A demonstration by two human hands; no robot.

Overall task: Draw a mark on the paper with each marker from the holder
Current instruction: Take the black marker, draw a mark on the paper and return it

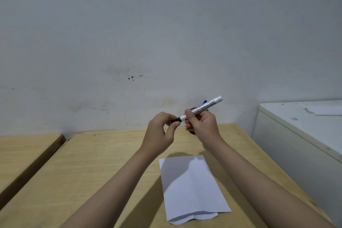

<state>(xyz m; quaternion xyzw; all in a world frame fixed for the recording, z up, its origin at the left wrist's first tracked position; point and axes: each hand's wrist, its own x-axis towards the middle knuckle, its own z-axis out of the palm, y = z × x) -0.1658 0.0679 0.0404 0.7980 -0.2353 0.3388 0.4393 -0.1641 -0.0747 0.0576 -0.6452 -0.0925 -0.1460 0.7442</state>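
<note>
My right hand [204,126] grips the barrel of a white board marker [209,106], held above the table and tilted up to the right. My left hand [161,131] pinches the marker's black cap [176,120] at its lower left end. The dark holder [193,132] is almost wholly hidden behind my right hand; a blue marker tip [204,101] pokes up behind it. A white sheet of paper [192,189] lies on the wooden table [92,163] below my hands, with no mark visible on it.
A second wooden table [24,152] stands at the left across a narrow gap. A white cabinet [303,127] stands at the right with a scrap of paper [325,110] on top. A grey wall closes the back.
</note>
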